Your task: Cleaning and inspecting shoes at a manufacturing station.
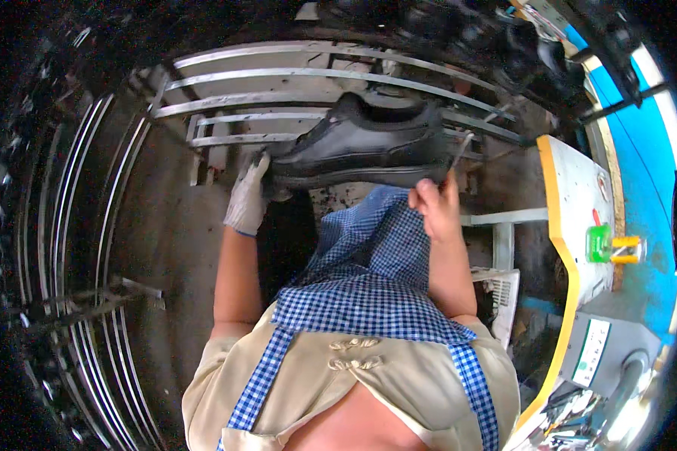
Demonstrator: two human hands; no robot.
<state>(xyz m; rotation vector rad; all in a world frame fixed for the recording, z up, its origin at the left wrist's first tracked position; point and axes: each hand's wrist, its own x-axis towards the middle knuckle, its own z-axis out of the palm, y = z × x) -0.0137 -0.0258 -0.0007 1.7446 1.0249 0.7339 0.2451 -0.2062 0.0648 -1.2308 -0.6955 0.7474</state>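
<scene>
A black leather shoe [365, 146] is held up sideways in front of my apron, its toe to the left and its opening upward. My left hand [246, 197], in a whitish glove, is closed around the toe end. At the heel end is my bare right hand [437, 204], its thumb and fingers drawn together beside the sole. A thin, pale stick-like tool [464, 144] rises from the right fingers behind the heel; its exact kind is too blurred to tell. Whether the right fingers also press on the sole, I cannot tell.
Metal rack rails [240, 75] stretch beyond the shoe, and another rack [68, 218] stands at the left. To the right is a white, yellow-edged table [575, 180] carrying a green container [598, 243] and a grey machine box [616, 346]. Dark shoes [534, 56] sit at the upper right.
</scene>
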